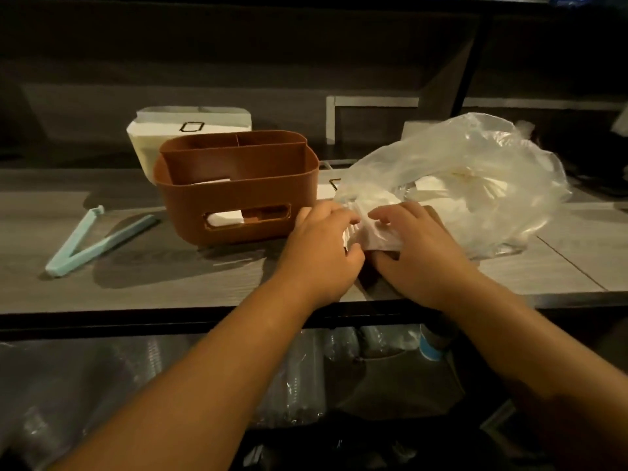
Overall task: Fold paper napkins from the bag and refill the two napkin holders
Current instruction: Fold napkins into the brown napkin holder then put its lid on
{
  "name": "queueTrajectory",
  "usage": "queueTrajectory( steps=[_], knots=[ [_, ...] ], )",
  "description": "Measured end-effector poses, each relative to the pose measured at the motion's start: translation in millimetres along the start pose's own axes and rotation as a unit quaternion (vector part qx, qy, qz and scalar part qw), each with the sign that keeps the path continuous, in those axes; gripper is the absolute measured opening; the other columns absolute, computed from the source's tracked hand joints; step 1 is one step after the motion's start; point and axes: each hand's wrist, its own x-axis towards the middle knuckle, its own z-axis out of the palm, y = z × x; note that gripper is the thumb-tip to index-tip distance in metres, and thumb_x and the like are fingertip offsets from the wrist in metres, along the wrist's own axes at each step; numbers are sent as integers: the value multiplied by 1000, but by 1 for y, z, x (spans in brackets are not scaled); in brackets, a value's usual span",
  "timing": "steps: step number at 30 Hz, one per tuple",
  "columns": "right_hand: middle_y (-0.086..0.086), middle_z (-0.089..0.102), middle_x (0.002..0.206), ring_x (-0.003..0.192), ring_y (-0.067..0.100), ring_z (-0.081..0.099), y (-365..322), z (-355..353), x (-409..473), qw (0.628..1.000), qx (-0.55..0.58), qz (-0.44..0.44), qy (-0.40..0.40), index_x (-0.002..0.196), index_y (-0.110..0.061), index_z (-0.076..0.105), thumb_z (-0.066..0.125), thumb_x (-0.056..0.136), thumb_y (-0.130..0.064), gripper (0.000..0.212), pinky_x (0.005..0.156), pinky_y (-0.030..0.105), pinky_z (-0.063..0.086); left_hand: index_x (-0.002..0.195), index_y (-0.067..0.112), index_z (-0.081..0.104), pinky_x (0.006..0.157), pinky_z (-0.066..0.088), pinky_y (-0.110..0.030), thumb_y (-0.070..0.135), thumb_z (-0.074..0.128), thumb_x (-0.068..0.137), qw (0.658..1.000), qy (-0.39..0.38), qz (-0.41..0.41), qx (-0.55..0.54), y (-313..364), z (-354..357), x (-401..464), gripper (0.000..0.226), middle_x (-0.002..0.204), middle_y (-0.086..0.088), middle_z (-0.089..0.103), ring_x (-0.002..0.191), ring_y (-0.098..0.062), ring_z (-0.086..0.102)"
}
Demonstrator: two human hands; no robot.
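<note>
A clear plastic bag (475,171) of white paper napkins lies on the grey counter at the right. At its open mouth, both hands hold a small stack of white napkins (373,234). My left hand (323,246) grips the stack's left end, fingers curled over the top and thumb underneath. My right hand (418,246) grips the right side in the same way. A brown napkin holder (238,195) with inner dividers stands left of the hands, with a few white napkins inside. A white napkin holder (149,137) stands behind it.
A light blue bag clip (91,243) lies open in a V on the counter at the left. The counter's front edge (170,314) runs below my wrists. Wrapped plastic cups (295,379) sit on a lower shelf. A dark wall rises behind.
</note>
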Motion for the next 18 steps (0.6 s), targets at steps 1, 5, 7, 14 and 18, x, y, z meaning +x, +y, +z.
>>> queueTrajectory(
  steps=[1, 5, 7, 14, 18],
  knots=[
    [-11, 42, 140, 132, 16, 34, 1, 1, 0, 1000, 0, -1, 3, 140, -36, 44, 63, 90, -38, 54, 110, 38, 36, 140, 30, 50, 105, 32, -27, 24, 60, 94, 1000, -6, 1, 0, -1, 1, 0, 48, 145, 10, 40, 133, -11, 34],
    [-9, 44, 139, 131, 17, 35, 4, 5, 2, 1000, -3, -6, 9, 140, -34, 45, 60, 93, -33, 50, 110, 39, 37, 148, 32, 38, 108, 44, -39, 26, 62, 91, 999, -40, -16, -14, -1, 3, -1, 62, 154, 9, 33, 134, -19, 42],
    [-8, 48, 135, 127, 17, 38, 7, 8, 3, 1000, -4, -16, 23, 138, -31, 48, 59, 95, -30, 45, 106, 35, 38, 149, 32, 36, 106, 44, -35, 23, 63, 91, 998, -47, -24, -24, 0, 3, -1, 65, 156, 8, 31, 134, -19, 44],
    [-7, 55, 122, 113, 12, 44, 15, 12, 4, 997, 8, -43, 66, 129, -27, 57, 53, 99, -28, 30, 90, 24, 33, 146, 28, 45, 103, 40, -25, -3, 58, 92, 999, 11, -19, -42, 1, 3, -2, 63, 152, 6, 39, 135, -17, 44],
    [-7, 56, 119, 105, 7, 43, 13, 11, 2, 995, 30, -50, 81, 129, -25, 58, 51, 101, -28, 28, 88, 23, 32, 139, 26, 54, 101, 45, -23, -9, 56, 91, 998, 40, -5, -39, 0, 2, -3, 59, 143, 4, 48, 126, -15, 50]
  ],
)
